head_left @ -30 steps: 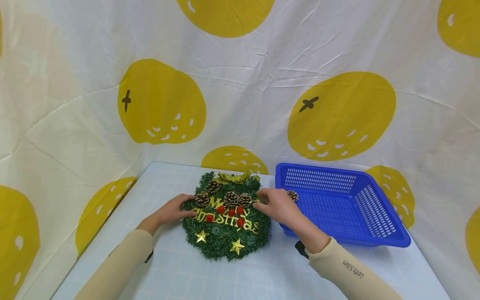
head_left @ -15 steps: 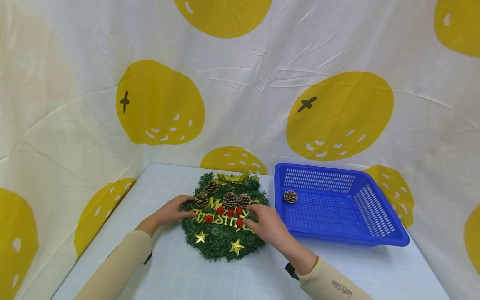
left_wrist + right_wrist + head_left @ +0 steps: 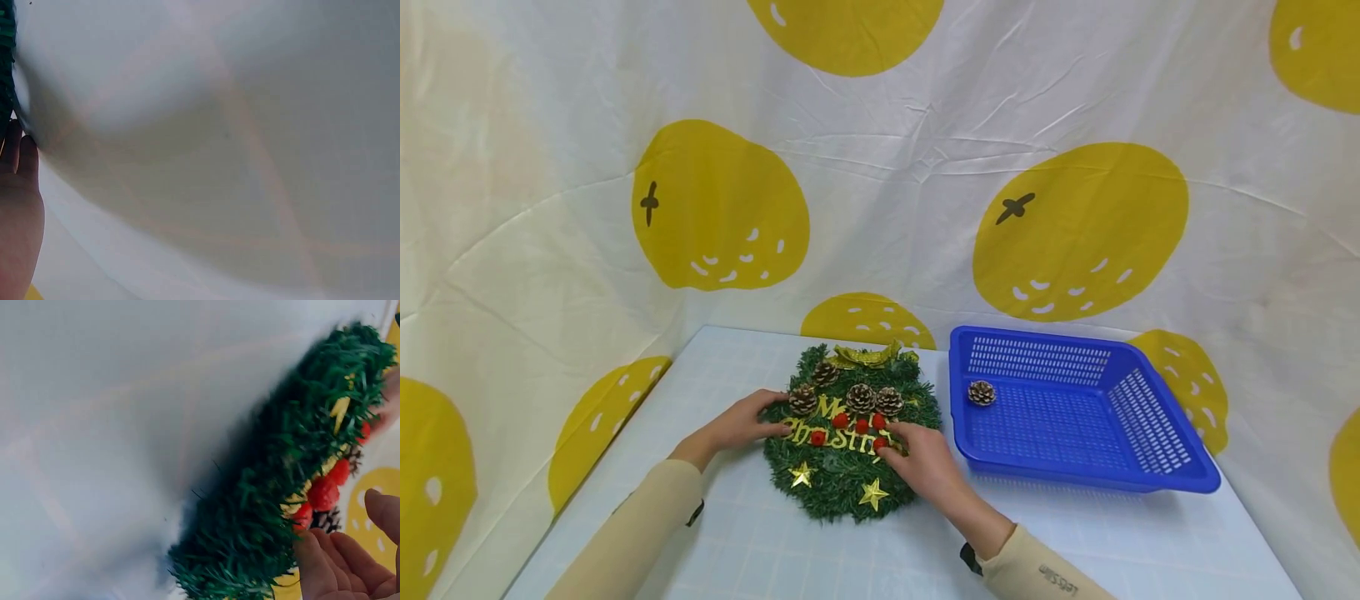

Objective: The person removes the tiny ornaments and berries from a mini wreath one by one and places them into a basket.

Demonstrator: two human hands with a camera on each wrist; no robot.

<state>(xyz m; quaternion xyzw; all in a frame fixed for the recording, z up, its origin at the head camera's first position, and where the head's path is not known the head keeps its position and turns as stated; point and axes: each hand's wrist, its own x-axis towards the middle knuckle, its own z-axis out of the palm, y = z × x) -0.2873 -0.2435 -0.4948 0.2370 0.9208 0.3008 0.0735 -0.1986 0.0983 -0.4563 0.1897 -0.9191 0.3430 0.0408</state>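
Wreath [image 3: 842, 461] may slide if the right hand [image 3: 931, 467], fingers spread like the left hand [image 3: 739, 422], pushes the nearest red ball [image 3: 878, 442].

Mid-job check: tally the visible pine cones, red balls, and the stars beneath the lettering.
Pine cones: 5 (4 on the wreath, 1 in the basket)
Red balls: 5
Stars: 2
Total: 12

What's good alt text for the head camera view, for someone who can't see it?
A green Christmas wreath lies on a pale table, a person's left hand touching its left edge and right hand at a red ball on it. To the right, a blue basket holds one pine cone.
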